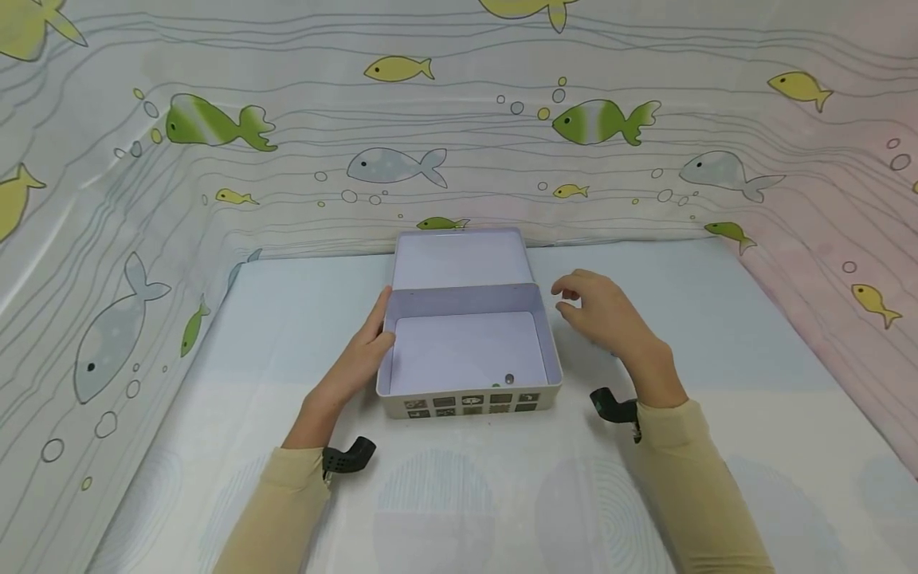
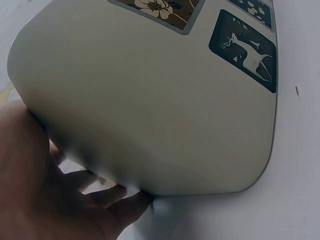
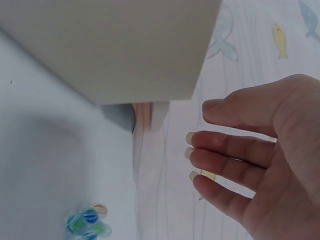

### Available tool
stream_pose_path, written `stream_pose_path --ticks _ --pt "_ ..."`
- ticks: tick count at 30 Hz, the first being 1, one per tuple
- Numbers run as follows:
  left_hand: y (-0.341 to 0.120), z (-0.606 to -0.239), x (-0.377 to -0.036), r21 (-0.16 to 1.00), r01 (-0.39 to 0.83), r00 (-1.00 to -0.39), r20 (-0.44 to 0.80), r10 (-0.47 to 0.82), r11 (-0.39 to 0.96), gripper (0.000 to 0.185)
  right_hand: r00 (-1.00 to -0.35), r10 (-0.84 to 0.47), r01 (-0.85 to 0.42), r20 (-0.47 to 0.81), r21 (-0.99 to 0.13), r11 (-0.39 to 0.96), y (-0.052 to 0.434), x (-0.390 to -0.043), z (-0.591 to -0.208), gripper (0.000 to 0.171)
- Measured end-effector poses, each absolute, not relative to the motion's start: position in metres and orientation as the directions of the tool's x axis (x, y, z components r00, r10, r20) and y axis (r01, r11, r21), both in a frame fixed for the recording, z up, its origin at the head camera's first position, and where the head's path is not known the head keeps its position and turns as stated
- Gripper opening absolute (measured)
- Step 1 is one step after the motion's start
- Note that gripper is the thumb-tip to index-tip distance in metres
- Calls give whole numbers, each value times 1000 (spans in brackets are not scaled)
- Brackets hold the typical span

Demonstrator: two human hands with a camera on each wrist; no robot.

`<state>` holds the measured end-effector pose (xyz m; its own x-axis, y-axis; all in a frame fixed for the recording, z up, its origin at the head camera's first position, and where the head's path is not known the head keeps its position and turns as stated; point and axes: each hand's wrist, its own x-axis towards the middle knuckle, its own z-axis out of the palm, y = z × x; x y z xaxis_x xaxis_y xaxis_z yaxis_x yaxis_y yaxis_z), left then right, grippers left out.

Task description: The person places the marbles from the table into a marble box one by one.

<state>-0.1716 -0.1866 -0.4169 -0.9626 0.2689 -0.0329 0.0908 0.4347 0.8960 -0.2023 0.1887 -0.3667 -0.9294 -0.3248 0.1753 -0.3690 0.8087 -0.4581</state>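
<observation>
Two yellow sleeves reach in from the near edge, each with a small black camera mount at the wrist. Beyond them, on the pale table, sits a white tin box, its lid hinged back and standing open toward the fish-print curtain. Small picture panels run along the tin's front wall. Inside, near the front edge, lies a little marble, and next to it something small and greenish that I can't make out.

Left hand now: it lies flat against the tin's left wall, fingers straight along the side, thumb up at the rim. From the wrist view the fingers tuck in at the bottom corner of the box, touching it rather than gripping.

Right hand hovers just beside the tin's right wall, not touching, holding nothing. Its fingers are loosely extended with slight gaps between them, the thumb held apart.

Down on the table by that hand, a small cluster of coloured marbles rests near the box's corner.
</observation>
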Motion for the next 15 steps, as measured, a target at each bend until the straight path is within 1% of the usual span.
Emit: stream_pose_path --ticks 4,15 --pt "-187 -421 -172 893 109 -962 -15 272 436 75 -942 -311 -332 121 -447 831 197 -205 -371 23" --pt "-188 -419 -171 897 97 -963 -26 269 431 74 -970 -242 -212 -19 -418 883 217 -206 -383 26"
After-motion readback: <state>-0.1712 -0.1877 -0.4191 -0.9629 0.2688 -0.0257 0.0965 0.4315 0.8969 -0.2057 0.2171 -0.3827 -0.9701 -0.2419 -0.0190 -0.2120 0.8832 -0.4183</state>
